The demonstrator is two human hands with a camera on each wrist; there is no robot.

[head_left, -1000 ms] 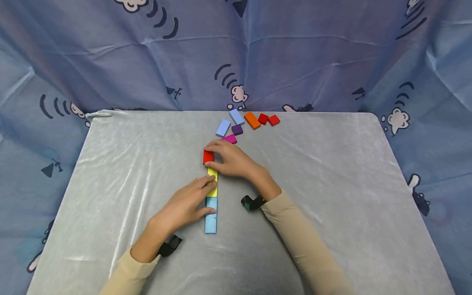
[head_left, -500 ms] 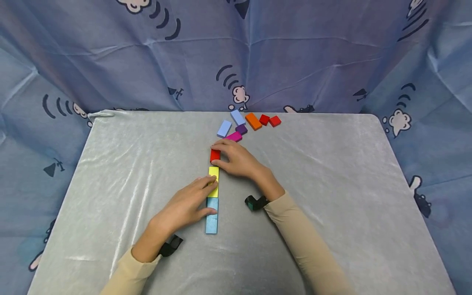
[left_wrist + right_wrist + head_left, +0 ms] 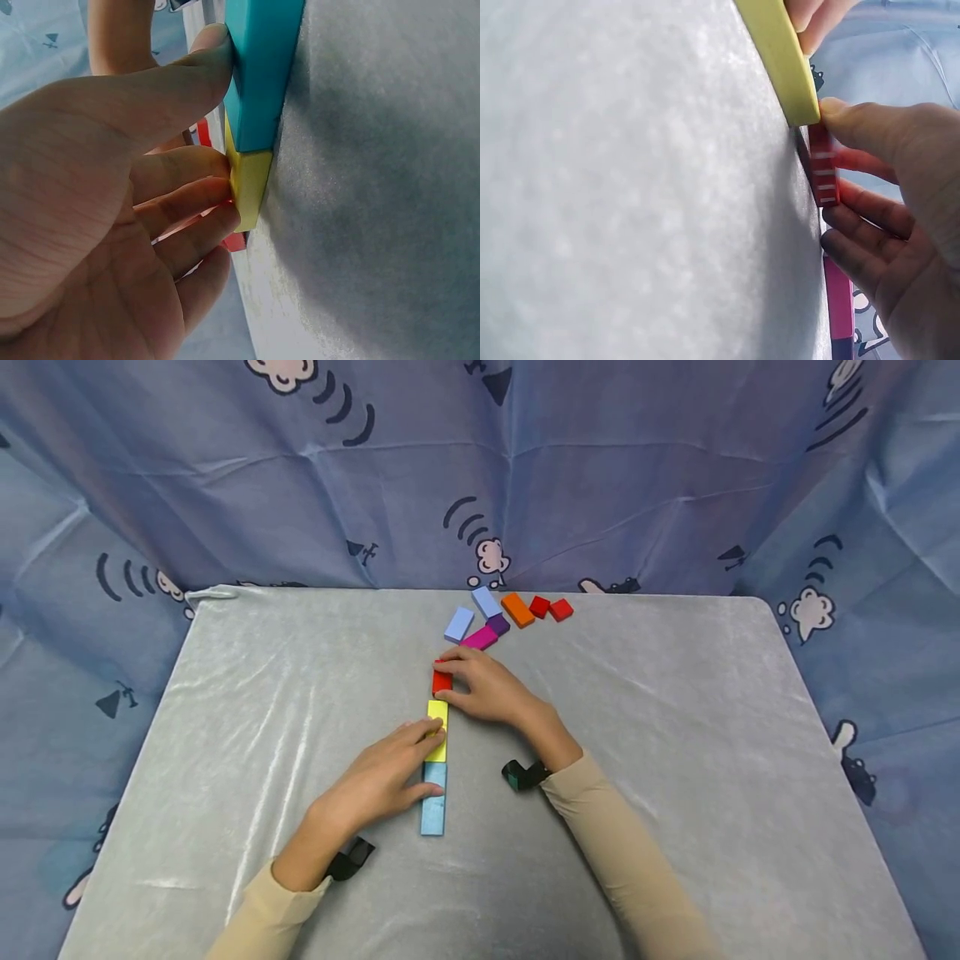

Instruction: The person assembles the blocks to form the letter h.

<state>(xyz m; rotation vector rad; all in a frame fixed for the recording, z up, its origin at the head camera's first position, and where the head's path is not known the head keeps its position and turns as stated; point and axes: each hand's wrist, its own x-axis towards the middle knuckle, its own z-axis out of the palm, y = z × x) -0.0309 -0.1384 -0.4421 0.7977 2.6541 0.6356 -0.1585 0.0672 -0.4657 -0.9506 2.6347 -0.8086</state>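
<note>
My left hand (image 3: 382,774) lies over a straight row, its thumb on a light-blue block (image 3: 432,818) and its fingertips on a yellow block (image 3: 437,710). In the left wrist view the blue block (image 3: 259,75) and the yellow block (image 3: 251,187) meet end to end, and those fingers are only slightly bent. Beyond the yellow end, my right hand (image 3: 491,689) pinches a red block (image 3: 442,681) between thumb and fingers. White stripes mark the side of this red block (image 3: 823,176) in the right wrist view; a small gap parts it from the yellow one in the head view.
Just past the right hand lie a magenta block (image 3: 480,637) and a purple block (image 3: 498,625), touching. Two pale-blue blocks (image 3: 459,623), an orange block (image 3: 517,609) and two small red blocks (image 3: 561,610) lie near the table's back edge. A patterned curtain (image 3: 600,485) hangs behind.
My right hand has shifted right with the red block, which now lies more nearly in line with the row. The magenta and purple blocks have slid right. My left hand keeps its place.
</note>
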